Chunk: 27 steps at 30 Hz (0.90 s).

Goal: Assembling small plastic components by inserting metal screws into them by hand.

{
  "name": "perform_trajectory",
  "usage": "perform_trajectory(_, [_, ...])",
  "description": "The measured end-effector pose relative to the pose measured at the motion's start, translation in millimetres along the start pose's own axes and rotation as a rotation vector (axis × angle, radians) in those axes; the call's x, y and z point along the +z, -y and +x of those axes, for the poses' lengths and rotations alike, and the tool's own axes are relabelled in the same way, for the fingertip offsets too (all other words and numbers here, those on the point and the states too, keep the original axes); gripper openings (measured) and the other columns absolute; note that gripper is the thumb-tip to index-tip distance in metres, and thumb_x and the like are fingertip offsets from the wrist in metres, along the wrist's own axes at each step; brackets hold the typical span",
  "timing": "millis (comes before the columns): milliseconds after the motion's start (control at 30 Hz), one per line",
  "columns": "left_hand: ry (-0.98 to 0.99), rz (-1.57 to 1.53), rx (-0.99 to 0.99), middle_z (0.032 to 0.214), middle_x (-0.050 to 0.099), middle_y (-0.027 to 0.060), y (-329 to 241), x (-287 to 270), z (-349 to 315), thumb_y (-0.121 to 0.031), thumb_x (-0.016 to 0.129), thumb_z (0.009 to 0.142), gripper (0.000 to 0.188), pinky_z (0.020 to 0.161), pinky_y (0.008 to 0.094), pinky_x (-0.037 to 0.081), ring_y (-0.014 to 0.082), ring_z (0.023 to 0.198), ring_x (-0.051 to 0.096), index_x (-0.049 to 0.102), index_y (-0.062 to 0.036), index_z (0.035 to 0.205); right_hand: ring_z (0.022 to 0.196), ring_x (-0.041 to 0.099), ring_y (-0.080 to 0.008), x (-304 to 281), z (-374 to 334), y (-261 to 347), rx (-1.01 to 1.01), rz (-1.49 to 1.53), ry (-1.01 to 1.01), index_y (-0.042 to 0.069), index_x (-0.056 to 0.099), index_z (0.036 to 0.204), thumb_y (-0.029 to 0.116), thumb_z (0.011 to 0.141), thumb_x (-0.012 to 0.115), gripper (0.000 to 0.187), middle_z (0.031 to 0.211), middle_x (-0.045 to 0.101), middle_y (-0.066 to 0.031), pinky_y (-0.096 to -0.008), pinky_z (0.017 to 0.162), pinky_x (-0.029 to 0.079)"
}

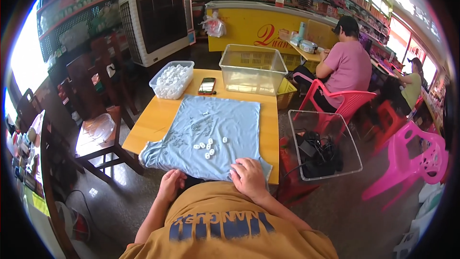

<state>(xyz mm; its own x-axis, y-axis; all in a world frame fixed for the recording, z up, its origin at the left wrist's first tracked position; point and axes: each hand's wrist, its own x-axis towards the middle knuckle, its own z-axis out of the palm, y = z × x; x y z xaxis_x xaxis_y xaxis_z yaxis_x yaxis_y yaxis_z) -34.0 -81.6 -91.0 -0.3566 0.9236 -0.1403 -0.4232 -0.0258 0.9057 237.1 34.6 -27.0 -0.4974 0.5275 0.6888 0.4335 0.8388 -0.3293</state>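
A light blue cloth [218,120], which looks like a shirt, lies spread over the wooden table [269,129]. On it sits a loose cluster of several small white plastic pieces with dark marks [209,147]. My left hand [171,184] is at the near edge of the table, just below the cloth, its fingers curled in; what they hold, if anything, is hidden. My right hand [249,178] rests on the near right part of the cloth, fingers loosely bent and somewhat apart, with nothing visible in them.
At the table's far side stand a clear tub [171,82] full of white pieces, a phone [207,86] and a large clear bin [253,72]. Right of the table, a clear-rimmed bin [322,151] holds black cables. A wooden chair [102,127] stands left. Two people sit at the right.
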Motion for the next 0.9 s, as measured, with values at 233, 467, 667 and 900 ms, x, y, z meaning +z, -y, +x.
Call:
perform_trajectory(233, [0.019,-0.012,0.005,0.078,0.061,0.0091,-0.2,-0.3,0.5,-0.02,0.053,0.092,0.02,0.05,0.0241,0.044,0.0135,0.054,0.052,0.057,-0.0023,0.084,0.093,0.055,-0.0272,-0.3,-0.2,-1.0,0.012,0.005,0.004,0.005,0.063,0.087,0.015,0.075,0.065,0.016,0.096,0.058,-0.0089,-0.0389,0.083,0.042])
perform_trajectory(467, [0.014,-0.023,0.012,0.078,0.062,0.0093,-0.3,1.5,0.1,-0.021,0.054,0.092,0.021,0.05,0.024,0.044,0.0134,0.054,0.052,0.058,-0.0022,0.083,0.093,0.055,-0.0267,-1.2,1.2,-0.4,0.022,0.005,0.007,0.005,0.064,0.087,0.015,0.075,0.065,0.016,0.095,0.059,-0.0087,-0.0384,0.083,0.042])
perform_trajectory(667, [-0.006,-0.015,0.003,0.077,0.062,0.0092,-2.9,3.3,-1.4,-0.022,0.054,0.092,0.022,0.05,0.024,0.044,0.0133,0.054,0.052,0.058,-0.0024,0.082,0.094,0.055,-0.0265,-2.8,1.6,1.8,0.028,-0.008,0.02,0.005,0.064,0.087,0.015,0.075,0.065,0.016,0.095,0.059,-0.0086,-0.0383,0.083,0.042])
perform_trajectory(900, [-0.003,-0.021,0.004,0.077,0.061,0.0087,-3.1,3.0,-1.0,-0.021,0.054,0.092,0.022,0.05,0.0242,0.043,0.0135,0.054,0.052,0.057,-0.0024,0.082,0.094,0.055,-0.0266,-1.4,1.3,-0.2,0.03,0.005,0.019,0.005,0.064,0.088,0.015,0.075,0.065,0.017,0.096,0.058,-0.0088,-0.0385,0.083,0.042])
